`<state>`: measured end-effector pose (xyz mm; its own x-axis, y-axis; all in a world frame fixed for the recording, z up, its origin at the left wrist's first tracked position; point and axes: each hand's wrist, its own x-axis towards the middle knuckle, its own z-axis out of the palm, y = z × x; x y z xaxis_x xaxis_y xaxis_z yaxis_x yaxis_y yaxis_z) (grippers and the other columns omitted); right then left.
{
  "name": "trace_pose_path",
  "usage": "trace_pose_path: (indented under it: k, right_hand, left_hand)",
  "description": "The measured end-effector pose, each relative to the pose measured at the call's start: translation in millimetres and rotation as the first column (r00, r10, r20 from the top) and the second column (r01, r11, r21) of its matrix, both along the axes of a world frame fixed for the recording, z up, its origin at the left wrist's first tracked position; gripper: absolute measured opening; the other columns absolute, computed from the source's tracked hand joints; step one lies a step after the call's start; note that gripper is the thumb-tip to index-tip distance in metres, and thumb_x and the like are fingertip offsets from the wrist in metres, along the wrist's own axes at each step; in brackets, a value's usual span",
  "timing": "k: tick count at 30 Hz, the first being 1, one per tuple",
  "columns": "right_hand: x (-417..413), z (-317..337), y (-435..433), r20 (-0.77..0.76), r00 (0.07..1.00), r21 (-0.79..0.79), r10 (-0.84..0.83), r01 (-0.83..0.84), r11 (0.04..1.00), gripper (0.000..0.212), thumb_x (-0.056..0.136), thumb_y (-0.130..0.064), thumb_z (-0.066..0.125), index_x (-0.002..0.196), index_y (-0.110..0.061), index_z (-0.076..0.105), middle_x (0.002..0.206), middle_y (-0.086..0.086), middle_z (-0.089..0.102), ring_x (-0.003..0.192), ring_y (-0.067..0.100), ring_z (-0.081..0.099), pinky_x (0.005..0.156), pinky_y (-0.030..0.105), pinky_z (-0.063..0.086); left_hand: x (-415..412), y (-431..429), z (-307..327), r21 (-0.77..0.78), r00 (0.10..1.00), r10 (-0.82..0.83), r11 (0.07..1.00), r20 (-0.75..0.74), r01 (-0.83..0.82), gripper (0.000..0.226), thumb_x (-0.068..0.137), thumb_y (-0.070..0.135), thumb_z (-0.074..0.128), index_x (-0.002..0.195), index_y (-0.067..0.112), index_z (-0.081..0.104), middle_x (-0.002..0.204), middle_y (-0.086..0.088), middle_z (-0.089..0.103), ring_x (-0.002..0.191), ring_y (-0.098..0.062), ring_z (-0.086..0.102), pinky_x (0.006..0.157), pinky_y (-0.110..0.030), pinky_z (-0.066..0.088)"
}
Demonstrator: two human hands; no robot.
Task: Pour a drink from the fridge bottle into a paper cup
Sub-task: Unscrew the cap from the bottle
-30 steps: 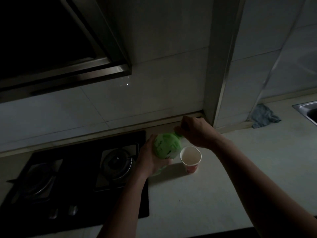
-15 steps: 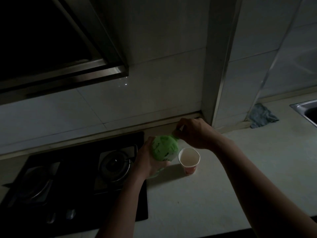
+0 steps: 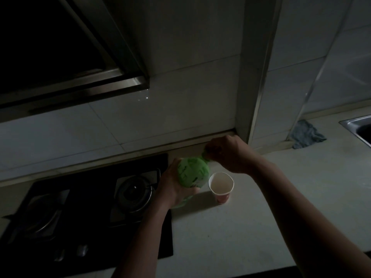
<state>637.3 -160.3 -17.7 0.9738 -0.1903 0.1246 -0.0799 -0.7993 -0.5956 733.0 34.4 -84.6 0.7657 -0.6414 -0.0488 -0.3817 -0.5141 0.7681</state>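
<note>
A green bottle [image 3: 192, 172] stands on the pale counter [image 3: 251, 227], just right of the stove. My left hand [image 3: 174, 187] grips its body from the left. My right hand [image 3: 228, 153] is curled over the bottle's top, and its fingers hide the cap. A paper cup [image 3: 221, 186], white inside with a red printed base, stands upright right beside the bottle, below my right wrist. The room is dim.
A black gas stove [image 3: 90, 207] with two burners fills the left of the counter, under a steel range hood [image 3: 70, 77]. A grey cloth [image 3: 306, 135] lies by the wall at the right. A steel sink [image 3: 359, 127] shows at the far right edge.
My right hand has shifted slightly on the bottle's top. The left hand, bottle and cup hold their places, and the view has drifted a little.
</note>
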Motion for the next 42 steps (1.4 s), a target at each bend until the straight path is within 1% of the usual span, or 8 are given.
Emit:
trace_pose_path:
  k: [5,10,13,19,26,29,37,42]
  right_hand:
    - [-2.4,-0.7,1.8,0.002,0.997,0.094,-0.072,0.072,0.993,0.032,0.092,-0.03,0.063,0.121,-0.017,0.064,0.111,0.001,0.07,0.092,0.009,0.066,0.078,0.019,0.054]
    - [-0.1,-1.5,-1.4,-0.03,0.989,0.053,-0.148,0.149,0.987,0.022,0.09,-0.036,0.063,0.101,-0.02,0.071,0.095,0.0,0.071,0.076,0.008,0.065,0.071,0.031,0.059]
    - [-0.8,-1.3,-0.6,-0.022,0.993,0.042,-0.119,0.12,0.992,0.02,0.09,-0.033,0.063,0.102,-0.019,0.071,0.096,0.0,0.071,0.078,0.008,0.065,0.072,0.03,0.059]
    - [-5.7,5.2,-1.1,0.013,1.0,0.025,-0.022,0.022,0.999,0.02,0.091,-0.022,0.064,0.11,-0.018,0.069,0.105,-0.004,0.07,0.085,-0.001,0.06,0.069,0.007,0.046]
    - [-3.0,6.1,-7.7,-0.023,0.998,0.083,-0.061,0.063,0.995,0.027,0.089,-0.032,0.065,0.112,-0.018,0.068,0.104,-0.001,0.071,0.089,0.008,0.067,0.078,0.024,0.056]
    - [-0.4,7.2,-5.2,-0.06,0.991,0.015,-0.116,0.117,0.993,0.024,0.091,-0.039,0.061,0.102,-0.021,0.073,0.093,-0.002,0.07,0.079,0.011,0.066,0.07,0.028,0.057]
    - [-1.2,4.4,-2.0,-0.083,0.996,-0.006,0.037,-0.037,0.999,0.021,0.092,-0.023,0.062,0.112,-0.018,0.068,0.107,0.0,0.071,0.094,0.012,0.067,0.084,0.034,0.058]
    - [-0.5,9.5,-3.8,-0.116,0.993,0.075,0.024,-0.015,0.997,0.04,0.089,-0.03,0.064,0.126,-0.016,0.06,0.115,0.001,0.068,0.099,0.011,0.066,0.089,0.034,0.056]
  left_hand:
    - [1.1,5.3,-0.9,-0.02,0.999,0.001,1.0,-0.047,-0.002,0.079,0.051,0.021,0.096,0.106,0.046,0.045,0.096,0.023,0.06,0.086,0.005,0.058,0.064,-0.008,0.046]
    - [-0.4,0.9,-3.1,-0.003,1.0,0.022,1.0,-0.021,-0.022,0.081,0.037,0.045,0.086,0.109,0.044,0.049,0.1,0.014,0.067,0.093,-0.009,0.065,0.08,-0.036,0.057]
    - [0.4,0.9,-3.5,-0.004,1.0,0.022,1.0,-0.007,-0.022,0.08,0.037,0.045,0.084,0.108,0.045,0.049,0.101,0.015,0.067,0.093,-0.008,0.065,0.079,-0.038,0.058]
    - [-0.8,1.6,0.2,-0.012,1.0,0.019,1.0,-0.006,-0.019,0.077,0.044,0.036,0.089,0.105,0.051,0.045,0.098,0.021,0.064,0.089,0.007,0.06,0.074,-0.024,0.054]
    - [-0.6,3.4,-0.7,-0.036,1.0,0.014,0.999,-0.017,-0.015,0.077,0.038,0.044,0.086,0.105,0.046,0.047,0.102,0.013,0.066,0.094,-0.008,0.065,0.078,-0.037,0.058]
    - [-0.8,1.8,-3.5,-0.025,1.0,0.016,1.0,-0.001,-0.016,0.079,0.038,0.043,0.087,0.106,0.048,0.047,0.103,0.011,0.066,0.095,-0.014,0.066,0.078,-0.043,0.058]
    - [-1.0,4.6,0.5,0.032,0.998,-0.034,0.999,0.05,0.033,0.085,0.041,0.051,0.084,0.116,0.039,0.045,0.109,0.009,0.063,0.1,-0.016,0.063,0.084,-0.04,0.055]
    - [-1.8,6.0,3.2,0.0,1.0,-0.004,1.0,0.009,0.004,0.082,0.039,0.049,0.083,0.112,0.038,0.048,0.103,0.016,0.062,0.097,-0.011,0.063,0.081,-0.029,0.054]
